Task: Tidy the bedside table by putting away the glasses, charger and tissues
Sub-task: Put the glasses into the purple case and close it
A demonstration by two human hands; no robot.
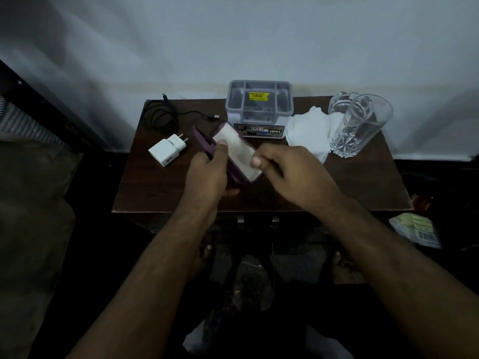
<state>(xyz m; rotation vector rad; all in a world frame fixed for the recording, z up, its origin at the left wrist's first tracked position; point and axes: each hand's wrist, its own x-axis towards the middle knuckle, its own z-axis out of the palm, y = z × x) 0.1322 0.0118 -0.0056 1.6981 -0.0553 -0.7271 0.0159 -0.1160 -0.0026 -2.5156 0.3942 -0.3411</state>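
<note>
Left hand: grips the purple case, thumb on its pale lining.
Right hand: pinches the pale lining's near edge.
Case: table centre, lid raised.
Charger: 9 o'clock of case (cable at 10).
Tissues: 2 o'clock, touching the tumblers.

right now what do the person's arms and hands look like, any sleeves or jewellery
Both forearms are bare from the bottom edge of the picture up to the wrists, with no sleeves in view. The left hand and right hand wear no gloves, and no watch, bracelet or ring shows. The fingers have short nails, pale on both thumbs. The light is dim, so finer marks cannot be made out.
</note>
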